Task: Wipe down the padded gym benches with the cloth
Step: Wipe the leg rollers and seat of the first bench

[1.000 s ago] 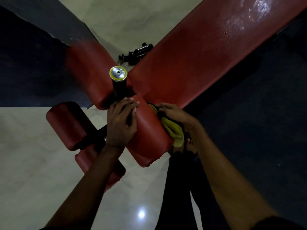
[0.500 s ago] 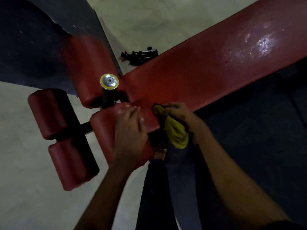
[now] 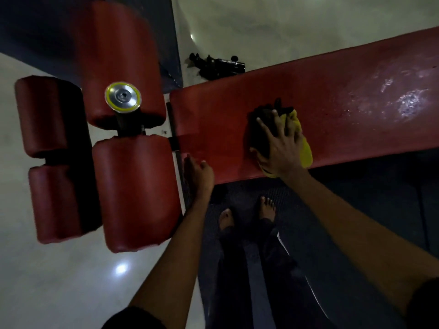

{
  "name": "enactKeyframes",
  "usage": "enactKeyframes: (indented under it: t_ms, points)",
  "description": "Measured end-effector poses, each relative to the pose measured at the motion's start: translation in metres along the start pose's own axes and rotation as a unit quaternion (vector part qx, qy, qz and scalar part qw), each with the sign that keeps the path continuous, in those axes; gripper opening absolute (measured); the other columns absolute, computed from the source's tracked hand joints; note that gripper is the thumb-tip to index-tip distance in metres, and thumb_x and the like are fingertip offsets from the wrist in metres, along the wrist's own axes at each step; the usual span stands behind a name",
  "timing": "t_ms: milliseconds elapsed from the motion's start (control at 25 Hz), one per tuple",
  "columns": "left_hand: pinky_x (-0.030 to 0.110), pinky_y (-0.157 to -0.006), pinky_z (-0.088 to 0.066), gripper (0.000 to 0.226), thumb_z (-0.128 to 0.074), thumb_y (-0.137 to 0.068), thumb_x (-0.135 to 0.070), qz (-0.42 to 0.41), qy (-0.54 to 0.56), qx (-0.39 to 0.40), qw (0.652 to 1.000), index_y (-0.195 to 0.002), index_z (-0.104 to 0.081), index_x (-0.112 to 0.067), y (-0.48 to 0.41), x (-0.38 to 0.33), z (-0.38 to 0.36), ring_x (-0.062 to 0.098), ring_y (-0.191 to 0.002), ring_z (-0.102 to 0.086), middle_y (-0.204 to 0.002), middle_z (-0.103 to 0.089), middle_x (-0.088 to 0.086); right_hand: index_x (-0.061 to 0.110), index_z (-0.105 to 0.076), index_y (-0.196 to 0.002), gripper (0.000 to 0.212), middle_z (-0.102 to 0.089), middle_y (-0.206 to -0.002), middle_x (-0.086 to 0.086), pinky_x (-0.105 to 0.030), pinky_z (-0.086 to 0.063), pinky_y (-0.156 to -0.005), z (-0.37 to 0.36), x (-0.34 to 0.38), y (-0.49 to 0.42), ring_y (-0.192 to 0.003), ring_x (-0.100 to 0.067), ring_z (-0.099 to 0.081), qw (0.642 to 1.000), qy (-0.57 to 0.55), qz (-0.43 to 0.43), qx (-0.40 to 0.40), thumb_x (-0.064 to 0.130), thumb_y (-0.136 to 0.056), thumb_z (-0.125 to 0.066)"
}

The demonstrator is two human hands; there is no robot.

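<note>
On bench pad (image 3: pixel 332 119), right hand (image 3: pixel 282 148) presses cloth (image 3: pixel 305 151); pad runs left-right.

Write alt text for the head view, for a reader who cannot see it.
Seen from above, a right hand spread flat presses a yellow cloth onto a red padded bench. The left hand is at the bench's near corner, beside four red roller pads; bare feet stand on a dark mat below.
</note>
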State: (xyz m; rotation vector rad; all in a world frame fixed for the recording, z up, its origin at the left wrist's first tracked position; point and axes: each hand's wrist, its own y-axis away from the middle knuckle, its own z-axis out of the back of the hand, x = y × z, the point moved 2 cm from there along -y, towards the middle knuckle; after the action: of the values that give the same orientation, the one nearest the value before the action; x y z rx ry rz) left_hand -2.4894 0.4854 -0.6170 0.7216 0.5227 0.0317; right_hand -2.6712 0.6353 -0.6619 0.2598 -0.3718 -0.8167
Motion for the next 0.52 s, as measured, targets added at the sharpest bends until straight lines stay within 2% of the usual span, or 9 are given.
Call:
enactKeyframes:
  t_ms: [80,120,240,320,360,440,520]
  points:
    - [0.048,-0.120,-0.022,0.059,-0.041,-0.106,-0.022,-0.025,-0.024,-0.042,0.999,-0.160,-0.019,-0.015,0.001,0.005,-0.008,0.031,-0.148,-0.026,-0.164,-0.022,0.010,0.040,-0.017,-0.160,0.081,-0.008,-0.170,-0.003,-0.067,-0.006,-0.118,-0.007,-0.015,-0.004,-0.153,-0.044,-0.010,0.999,0.003,0.004,-0.048,0.069,-0.089,-0.043]
    - [0.047,-0.120,-0.021,0.059,-0.042,-0.106,-0.022,-0.038,-0.017,-0.064,0.997,-0.160,-0.018,-0.016,0.001,0.013,-0.010,0.031,-0.148,-0.025,-0.165,-0.020,0.009,0.039,-0.019,-0.160,0.080,-0.010,-0.170,-0.004,-0.065,-0.002,-0.120,-0.006,-0.021,-0.012,-0.154,-0.043,-0.009,0.998,-0.017,-0.003,-0.063,0.066,-0.089,-0.045]
    - [0.046,-0.119,-0.027,0.060,-0.042,-0.106,-0.023,-0.043,0.018,-0.070,0.996,-0.160,-0.017,-0.019,0.003,0.049,-0.011,0.029,-0.148,-0.028,-0.165,-0.020,0.008,0.031,-0.030,-0.156,0.073,-0.021,-0.167,-0.012,-0.056,-0.013,-0.125,0.002,-0.017,-0.034,-0.153,-0.042,-0.017,0.989,-0.086,-0.035,-0.112,0.052,-0.090,-0.052]
    - [0.050,-0.116,-0.035,0.061,-0.045,-0.106,-0.027,-0.101,0.012,-0.072,0.992,-0.160,-0.020,-0.018,-0.003,0.071,-0.010,0.029,-0.147,-0.030,-0.164,-0.025,0.010,0.028,-0.034,-0.155,0.071,-0.024,-0.166,-0.012,-0.054,-0.024,-0.123,-0.001,-0.004,-0.036,-0.151,-0.040,-0.023,0.985,-0.116,-0.038,-0.123,0.044,-0.089,-0.055]
    - [0.049,-0.115,-0.037,0.061,-0.049,-0.105,-0.027,-0.117,0.024,-0.070,0.990,-0.159,-0.024,-0.015,-0.008,0.079,-0.010,0.029,-0.146,-0.033,-0.162,-0.030,0.011,0.028,-0.034,-0.154,0.071,-0.023,-0.166,-0.011,-0.055,-0.030,-0.119,-0.005,0.003,-0.030,-0.150,-0.039,-0.024,0.986,-0.122,-0.007,-0.117,0.044,-0.089,-0.056]
    - [0.044,-0.113,-0.038,0.060,-0.057,-0.102,-0.022,-0.103,0.058,-0.074,0.990,-0.156,-0.032,-0.010,-0.007,0.077,-0.007,0.029,-0.142,-0.041,-0.156,-0.040,0.014,0.030,-0.033,-0.155,0.076,-0.020,-0.167,-0.011,-0.057,-0.038,-0.113,-0.021,0.022,-0.005,-0.151,-0.042,-0.021,0.989,-0.071,0.107,-0.076,0.047,-0.087,-0.060]
    - [0.041,-0.111,-0.037,0.060,-0.062,-0.099,-0.015,-0.095,0.099,-0.085,0.987,-0.152,-0.037,-0.003,-0.006,0.073,-0.003,0.032,-0.138,-0.045,-0.151,-0.045,0.019,0.031,-0.033,-0.156,0.074,-0.018,-0.168,-0.012,-0.060,-0.033,-0.116,-0.037,0.034,0.023,-0.152,-0.045,-0.017,0.976,-0.007,0.217,-0.018,0.048,-0.089,-0.060]
